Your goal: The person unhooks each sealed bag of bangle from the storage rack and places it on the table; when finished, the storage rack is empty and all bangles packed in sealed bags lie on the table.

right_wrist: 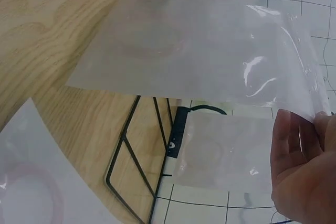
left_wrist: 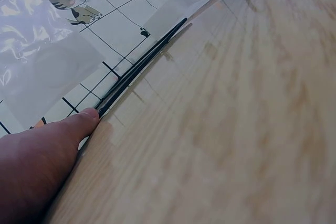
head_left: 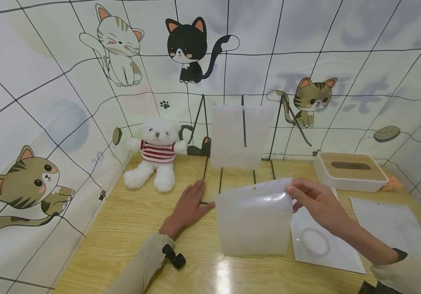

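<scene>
A black wire rack [head_left: 220,179] stands at the back, one translucent white bag [head_left: 240,136] hanging from its middle hook. My left hand [head_left: 190,208] rests palm down beside the rack's base, fingers extended; in the left wrist view the thumb [left_wrist: 68,129] reaches the black wire [left_wrist: 142,65]. With thumb and fingers, my right hand [head_left: 317,204] pinches the upper right corner of a second bag [head_left: 254,224], upright in front of the rack, a small hole near its top edge. The right wrist view shows a faint pinkish ring inside this held bag [right_wrist: 210,51], the hand [right_wrist: 304,166] at its corner.
On the table's right lie a bag with a pale ring [head_left: 328,255] and another white bag [head_left: 394,224]. A white tissue box with a wooden top [head_left: 350,179] stands behind them, something orange [head_left: 393,182] beside it. A white teddy bear [head_left: 158,153] sits at the back left.
</scene>
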Demonstrator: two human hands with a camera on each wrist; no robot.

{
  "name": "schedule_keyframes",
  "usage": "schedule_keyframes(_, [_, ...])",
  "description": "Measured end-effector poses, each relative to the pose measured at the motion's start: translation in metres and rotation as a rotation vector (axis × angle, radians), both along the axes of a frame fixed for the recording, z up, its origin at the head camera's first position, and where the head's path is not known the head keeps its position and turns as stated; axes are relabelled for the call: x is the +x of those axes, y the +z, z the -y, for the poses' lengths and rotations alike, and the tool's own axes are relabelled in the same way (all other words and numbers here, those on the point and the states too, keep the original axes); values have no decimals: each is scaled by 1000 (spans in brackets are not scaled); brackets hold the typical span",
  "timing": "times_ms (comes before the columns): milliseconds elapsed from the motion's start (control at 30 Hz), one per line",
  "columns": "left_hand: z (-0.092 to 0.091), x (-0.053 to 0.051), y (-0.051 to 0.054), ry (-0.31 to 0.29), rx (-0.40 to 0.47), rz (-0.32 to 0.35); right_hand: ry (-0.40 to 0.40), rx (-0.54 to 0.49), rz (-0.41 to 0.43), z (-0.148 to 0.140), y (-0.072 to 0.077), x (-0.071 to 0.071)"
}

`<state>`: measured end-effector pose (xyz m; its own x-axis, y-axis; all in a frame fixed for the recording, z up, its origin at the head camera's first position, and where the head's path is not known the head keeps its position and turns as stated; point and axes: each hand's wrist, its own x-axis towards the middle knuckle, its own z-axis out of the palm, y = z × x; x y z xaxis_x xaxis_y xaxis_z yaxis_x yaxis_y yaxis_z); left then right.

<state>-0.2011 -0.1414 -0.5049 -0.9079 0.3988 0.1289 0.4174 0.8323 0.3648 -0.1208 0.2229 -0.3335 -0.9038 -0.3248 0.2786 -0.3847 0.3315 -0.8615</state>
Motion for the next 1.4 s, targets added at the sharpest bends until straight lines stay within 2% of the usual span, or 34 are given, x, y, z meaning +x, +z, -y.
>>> schedule_keyframes(233, [0, 2, 1, 15, 0, 4, -28, 13, 24, -6, -10, -6])
schedule_keyframes(467, [0, 3, 4, -1, 29, 6, -48, 33, 77, -15, -14, -9])
schedule_keyframes(633, [-1, 2, 4, 10, 13, 11, -36, 40, 117, -17, -17, -11])
schedule_keyframes(1167, [-2, 4, 3, 13, 14, 20, -42, 42, 336, -10, -49, -2])
schedule_keyframes(1400, [-2, 3, 4, 13, 10, 24, -14, 25, 378, -9, -61, 5])
